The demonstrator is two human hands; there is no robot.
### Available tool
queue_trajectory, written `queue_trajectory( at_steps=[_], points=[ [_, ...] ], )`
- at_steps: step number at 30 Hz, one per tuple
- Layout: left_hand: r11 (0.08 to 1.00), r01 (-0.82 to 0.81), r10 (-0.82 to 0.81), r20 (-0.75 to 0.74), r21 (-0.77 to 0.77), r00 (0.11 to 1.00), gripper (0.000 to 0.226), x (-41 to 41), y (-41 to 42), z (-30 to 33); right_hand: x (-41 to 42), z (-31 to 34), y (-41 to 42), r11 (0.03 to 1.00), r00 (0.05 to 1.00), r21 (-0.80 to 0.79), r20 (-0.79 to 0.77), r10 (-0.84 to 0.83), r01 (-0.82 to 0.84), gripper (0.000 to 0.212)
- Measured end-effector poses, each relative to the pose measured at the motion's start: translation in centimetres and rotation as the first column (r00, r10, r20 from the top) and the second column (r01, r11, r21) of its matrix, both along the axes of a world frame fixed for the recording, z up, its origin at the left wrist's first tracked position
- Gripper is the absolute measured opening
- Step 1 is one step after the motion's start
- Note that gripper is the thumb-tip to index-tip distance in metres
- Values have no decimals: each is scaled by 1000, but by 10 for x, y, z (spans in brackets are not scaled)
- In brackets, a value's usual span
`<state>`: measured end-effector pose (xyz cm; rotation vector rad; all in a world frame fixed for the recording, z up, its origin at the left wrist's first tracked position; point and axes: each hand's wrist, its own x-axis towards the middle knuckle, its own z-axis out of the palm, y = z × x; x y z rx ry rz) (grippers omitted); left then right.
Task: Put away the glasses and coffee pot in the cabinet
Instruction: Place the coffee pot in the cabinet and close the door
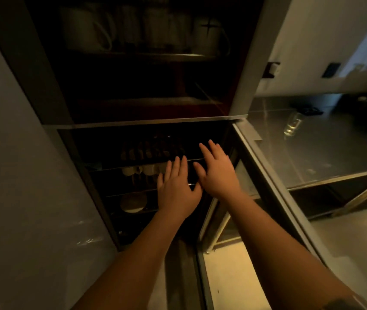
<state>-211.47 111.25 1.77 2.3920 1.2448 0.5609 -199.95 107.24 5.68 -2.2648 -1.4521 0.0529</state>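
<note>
The dark cabinet (146, 125) stands open in front of me, with shelves above and below its middle rail. My left hand (177, 189) and my right hand (217, 170) are side by side in front of the lower shelves, fingers straight and spread, holding nothing. A clear glass (292, 125) lies tilted on the steel counter (325, 153) at the right, with a dark object (310, 111) just behind it. White pots or jugs (88, 30) stand on the top shelf, dim in the shadow.
Small white cups (142, 170) and a pale plate (133, 202) sit on the lower shelves. The lower cabinet door (265, 175) hangs open to the right, between me and the counter. A grey wall panel (21, 175) fills the left side.
</note>
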Motion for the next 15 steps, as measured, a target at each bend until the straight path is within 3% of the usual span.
queue_trajectory(
  at_steps=[7,10,15],
  points=[
    [983,182,-178,92,-32,980,79,56,-53,48,70,55,-59,999,997,-42,78,-17,20,56],
    [973,230,-228,77,-27,971,84,76,-76,55,100,58,-87,995,996,-104,86,4,5,52],
    [957,288,-289,-17,-46,957,100,100,-113,53,130,45,-118,975,987,-204,113,114,-89,63]
  ],
)
